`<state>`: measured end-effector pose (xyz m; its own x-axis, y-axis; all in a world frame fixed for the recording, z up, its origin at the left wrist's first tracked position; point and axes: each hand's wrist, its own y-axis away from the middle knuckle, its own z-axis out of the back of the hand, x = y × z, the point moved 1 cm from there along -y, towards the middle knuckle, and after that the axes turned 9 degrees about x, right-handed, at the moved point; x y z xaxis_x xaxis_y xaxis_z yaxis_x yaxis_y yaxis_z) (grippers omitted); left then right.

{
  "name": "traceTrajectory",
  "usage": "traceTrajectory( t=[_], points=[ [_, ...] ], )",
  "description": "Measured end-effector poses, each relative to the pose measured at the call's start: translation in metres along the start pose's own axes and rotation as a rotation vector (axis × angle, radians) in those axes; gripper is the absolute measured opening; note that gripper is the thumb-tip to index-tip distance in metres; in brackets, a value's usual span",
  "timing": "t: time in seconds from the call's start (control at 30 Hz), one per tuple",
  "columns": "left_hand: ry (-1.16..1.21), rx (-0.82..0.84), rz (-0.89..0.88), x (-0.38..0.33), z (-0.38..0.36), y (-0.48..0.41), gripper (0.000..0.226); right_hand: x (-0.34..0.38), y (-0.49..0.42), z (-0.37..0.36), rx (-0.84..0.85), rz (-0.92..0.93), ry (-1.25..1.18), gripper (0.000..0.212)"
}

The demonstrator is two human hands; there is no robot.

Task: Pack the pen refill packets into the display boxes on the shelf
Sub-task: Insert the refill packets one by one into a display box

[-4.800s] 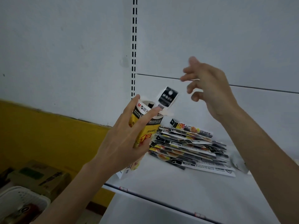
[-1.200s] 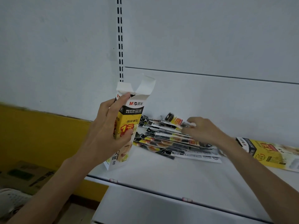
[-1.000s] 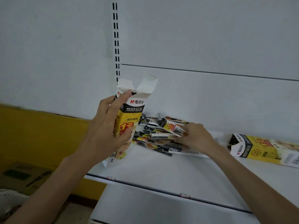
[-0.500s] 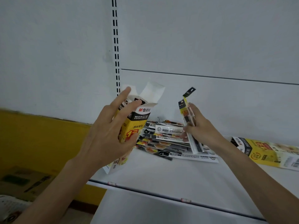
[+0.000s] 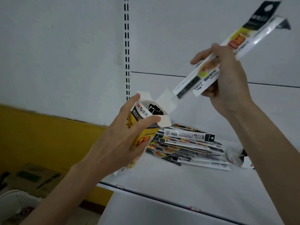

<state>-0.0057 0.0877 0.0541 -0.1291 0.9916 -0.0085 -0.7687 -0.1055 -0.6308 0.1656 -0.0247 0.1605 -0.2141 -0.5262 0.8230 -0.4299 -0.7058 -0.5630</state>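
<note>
My left hand (image 5: 118,142) grips a yellow and black display box (image 5: 142,127), held upright with its white top flaps open; dark packet tops show inside. My right hand (image 5: 227,82) holds two or three long refill packets (image 5: 240,38) up at a slant, their lower ends just right of and above the box's opening. A heap of several more refill packets (image 5: 186,146) lies on the white shelf (image 5: 162,179) behind the box.
The corner of another display box (image 5: 248,164) lies on the shelf at the right, partly behind my right forearm. A slotted upright (image 5: 126,46) runs up the white back panel. Cardboard boxes (image 5: 32,177) and a white basket (image 5: 14,203) sit on the floor at lower left.
My right hand took packets from the heap and lifted them high to the right, lower ends now near the box's opening. My left hand shifted its grip on the box.
</note>
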Motion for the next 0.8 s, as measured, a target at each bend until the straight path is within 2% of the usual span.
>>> traceTrajectory(
  t=[0.1, 0.2, 0.4, 0.47, 0.53, 0.6, 0.63, 0.73, 0.8],
  points=[
    [-0.007, 0.013, -0.02, -0.004, -0.001, -0.002, 0.054, 0.004, -0.001, -0.016, 0.039, 0.045, 0.2, 0.023],
    [-0.014, 0.006, -0.018, -0.005, -0.002, -0.003, 0.058, -0.002, -0.002, -0.022, 0.108, -0.036, 0.33, 0.007],
    [-0.005, -0.007, 0.007, -0.004, -0.005, -0.004, 0.065, -0.005, -0.003, -0.021, 0.126, -0.08, 0.413, 0.004],
    [-0.005, -0.004, 0.001, -0.006, -0.006, -0.006, 0.07, -0.009, -0.001, -0.024, 0.222, -0.097, 0.513, 0.009],
    [-0.01, -0.002, 0.0, -0.008, -0.006, -0.008, 0.072, -0.014, 0.001, -0.027, 0.364, -0.162, 0.597, 0.024],
    [-0.008, -0.004, 0.003, -0.009, -0.006, -0.009, 0.073, -0.017, 0.001, -0.026, 0.408, -0.227, 0.582, 0.038],
    [-0.01, -0.005, 0.006, -0.009, -0.006, -0.008, 0.072, -0.017, 0.0, -0.024, 0.384, -0.231, 0.539, 0.039],
    [-0.017, -0.01, 0.022, -0.006, -0.006, -0.007, 0.071, -0.014, -0.005, -0.016, 0.276, -0.165, 0.357, 0.017],
    [-0.015, -0.011, 0.032, -0.005, -0.006, -0.007, 0.071, -0.015, -0.005, -0.016, 0.289, -0.117, 0.307, 0.01]
  ],
)
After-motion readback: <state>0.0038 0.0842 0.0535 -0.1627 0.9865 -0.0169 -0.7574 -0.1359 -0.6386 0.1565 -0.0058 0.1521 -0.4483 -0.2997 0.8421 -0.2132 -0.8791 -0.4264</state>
